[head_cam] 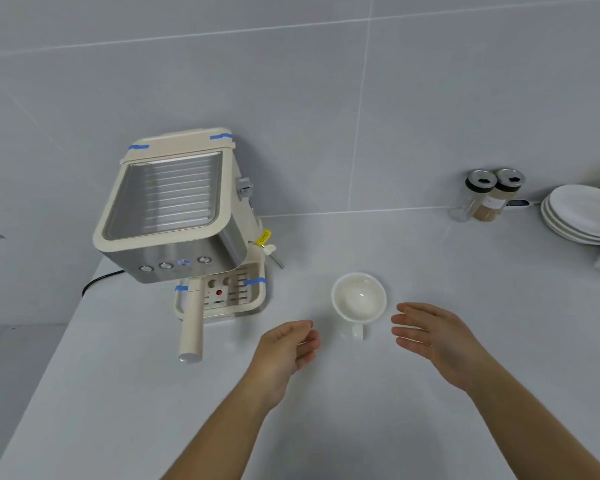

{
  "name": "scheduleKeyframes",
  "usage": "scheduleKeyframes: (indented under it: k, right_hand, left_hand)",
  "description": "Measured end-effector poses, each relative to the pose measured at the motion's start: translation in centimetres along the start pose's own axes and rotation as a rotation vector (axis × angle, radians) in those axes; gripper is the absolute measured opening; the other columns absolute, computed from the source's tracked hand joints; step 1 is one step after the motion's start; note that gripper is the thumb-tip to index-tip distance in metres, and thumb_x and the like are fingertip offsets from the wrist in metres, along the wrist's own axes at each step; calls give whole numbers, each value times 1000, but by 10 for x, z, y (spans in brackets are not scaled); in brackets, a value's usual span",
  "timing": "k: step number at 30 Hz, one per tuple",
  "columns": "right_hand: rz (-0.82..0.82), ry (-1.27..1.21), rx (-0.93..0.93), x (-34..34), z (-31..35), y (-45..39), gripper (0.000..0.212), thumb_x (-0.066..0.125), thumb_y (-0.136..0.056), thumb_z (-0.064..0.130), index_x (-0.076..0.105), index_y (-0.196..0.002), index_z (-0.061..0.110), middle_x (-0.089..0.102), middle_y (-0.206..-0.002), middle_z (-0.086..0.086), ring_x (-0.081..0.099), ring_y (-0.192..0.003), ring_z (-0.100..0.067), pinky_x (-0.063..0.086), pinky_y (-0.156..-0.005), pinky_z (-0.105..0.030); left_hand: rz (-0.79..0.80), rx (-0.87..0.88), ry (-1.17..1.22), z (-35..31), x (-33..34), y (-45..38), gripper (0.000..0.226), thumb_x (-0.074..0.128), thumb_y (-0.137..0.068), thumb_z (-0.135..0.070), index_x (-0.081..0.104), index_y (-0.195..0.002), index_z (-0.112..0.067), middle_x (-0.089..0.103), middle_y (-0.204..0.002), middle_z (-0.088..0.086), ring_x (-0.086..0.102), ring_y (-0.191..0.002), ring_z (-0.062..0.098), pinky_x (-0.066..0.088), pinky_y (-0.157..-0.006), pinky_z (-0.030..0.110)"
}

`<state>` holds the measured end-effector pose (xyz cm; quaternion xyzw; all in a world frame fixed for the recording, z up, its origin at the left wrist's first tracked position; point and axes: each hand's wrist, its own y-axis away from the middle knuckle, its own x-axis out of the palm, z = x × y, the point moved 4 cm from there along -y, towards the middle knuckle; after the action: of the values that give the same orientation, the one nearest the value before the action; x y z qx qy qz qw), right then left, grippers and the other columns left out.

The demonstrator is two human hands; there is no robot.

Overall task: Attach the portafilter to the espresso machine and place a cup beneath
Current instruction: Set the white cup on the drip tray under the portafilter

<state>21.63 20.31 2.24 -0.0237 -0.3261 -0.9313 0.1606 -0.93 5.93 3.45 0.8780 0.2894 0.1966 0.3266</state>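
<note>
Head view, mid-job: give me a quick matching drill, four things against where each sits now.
Things:
1 white ceramic cup
2 cream portafilter handle
3 stack of white plates
4 two glass spice jars

Places:
A far right edge of counter
B between the two open hands
C sticking out from under the espresso machine
D against the wall, left of the plates

Pairs: 1-B, 2-C, 3-A, 4-D

The white counter (326, 427) carries an espresso machine (177, 216), cup (358, 298), two spice jars (489, 195) and seemingly three stacked plates (586, 216).

Bare counter (361, 410) around cup (358, 298) — portafilter handle (192, 327) juts left
</note>
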Motion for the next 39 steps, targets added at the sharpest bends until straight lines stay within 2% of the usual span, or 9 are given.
scheduleKeyframes:
  k: [5, 9, 13, 15, 18, 22, 28, 34, 39]
  right_hand:
    - [-25, -10, 82, -6, -15, -28, 17, 68, -91, 17, 69, -107, 10, 72, -110, -18, 73, -94, -31, 58, -72, -36]
    - [-22, -27, 96, 1, -17, -43, 21, 68, -91, 14, 65, -111, 10, 69, -114, -17, 70, -100, -32, 57, -78, -38]
    - [1, -42, 98, 9, -16, -53, 28, 69, -90, 13, 65, -117, 8, 71, -114, -17, 70, -102, -31, 57, -85, -40]
    - [14, -39, 95, 12, -15, -55, 26, 70, -89, 12, 68, -114, 9, 73, -111, -15, 71, -100, -29, 57, -83, -38]
    - [22, -31, 93, 15, -16, -57, 21, 69, -88, 7, 71, -109, 12, 76, -107, -13, 73, -98, -28, 57, -82, -35]
    - [13, -11, 72, 19, -15, -57, 22, 63, -89, 1, 73, -103, 14, 75, -107, -14, 72, -99, -28, 57, -80, -33]
    - [0, 62, 4, 26, -13, -52, 22, 62, -90, 4, 73, -103, 18, 76, -104, -9, 74, -93, -22, 58, -73, -27]
    - [78, 95, -51, 49, -10, -37, 29, 61, -90, 2, 76, -105, 22, 76, -106, -10, 72, -100, -26, 58, -82, -34]
    - [213, 160, -96, 87, -9, -22, 40, 59, -87, -1, 76, -112, 26, 76, -108, -1, 70, -104, -19, 56, -90, -36]
  left_hand:
    - [-3, -61, -55, 12, 24, -31, 11, 63, -91, -13, 70, -97, -6, 70, -92, 11, 68, -87, 23, 57, -88, 35]
    - [8, -62, -43, 13, 41, -48, 8, 62, -90, -12, 68, -86, -8, 66, -82, 7, 64, -79, 20, 58, -77, 28]
    - [41, -58, -39, 14, 54, -60, 22, 64, -89, -16, 71, -103, 0, 73, -95, 9, 69, -90, 18, 59, -84, 31]
    - [38, -58, -14, 15, 56, -63, 21, 65, -90, -17, 73, -107, -8, 77, -103, 7, 73, -96, 17, 58, -78, 28]
    - [35, -59, 20, 17, 60, -64, 14, 65, -90, -14, 77, -97, -15, 78, -101, 7, 73, -92, 17, 59, -75, 26]
    - [48, -44, 36, 18, 62, -63, 23, 64, -90, -12, 81, -79, -21, 76, -94, 7, 70, -91, 21, 59, -80, 29]
    - [-12, 10, 47, 24, 59, -59, 16, 64, -92, -14, 78, -98, -19, 77, -106, 8, 70, -105, 26, 58, -89, 35]
    - [-64, 87, 125, 30, 39, -39, 19, 65, -90, -16, 79, -102, -19, 78, -105, 6, 71, -104, 23, 55, -95, 38]
    - [-132, 162, 252, 32, 13, -19, 20, 63, -92, -15, 80, -98, -24, 78, -103, 3, 71, -102, 19, 56, -89, 32]
